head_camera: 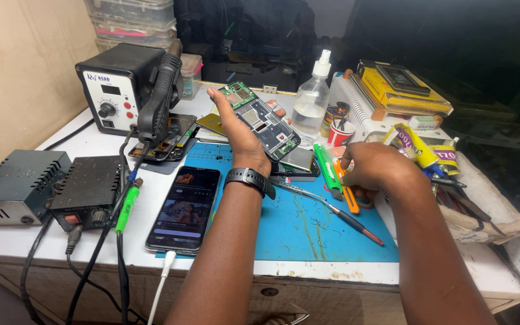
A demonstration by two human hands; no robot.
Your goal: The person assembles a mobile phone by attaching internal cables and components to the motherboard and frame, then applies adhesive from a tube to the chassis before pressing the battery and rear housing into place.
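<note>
The left hand (pixel 239 129) was raised near the middle of the frame, its grip closed around an opened phone (pixel 261 120) with the back off, so the green board and metal shields showed. The phone sat tilted, its top end toward the upper left, thumb along its left edge and fingertips showing on the far side. A black watch (pixel 249 179) circled that wrist.

The right hand (pixel 374 165) rested lower, right of centre, fingers curled down onto the blue mat (pixel 308 225) beside a green and orange knife (pixel 338 177). Whether it had hold of anything I could not tell; the fingertips were hidden.

A pair of tweezers (pixel 332 210) lay slanted across the mat just below that hand. At the lower left of the mat a lit phone (pixel 183 207) lay flat with a white cable plugged into its bottom end.

In the upper left of the frame stood a hot-air station (pixel 115 90) with its black handpiece (pixel 157 99) leaning against it. Two dark boxes (pixel 49 189) sat at the left edge of the desk (pixel 91 141). A clear squeeze bottle (pixel 311 102) stood above centre, and glue tubes (pixel 419 147) cluttered the right.
</note>
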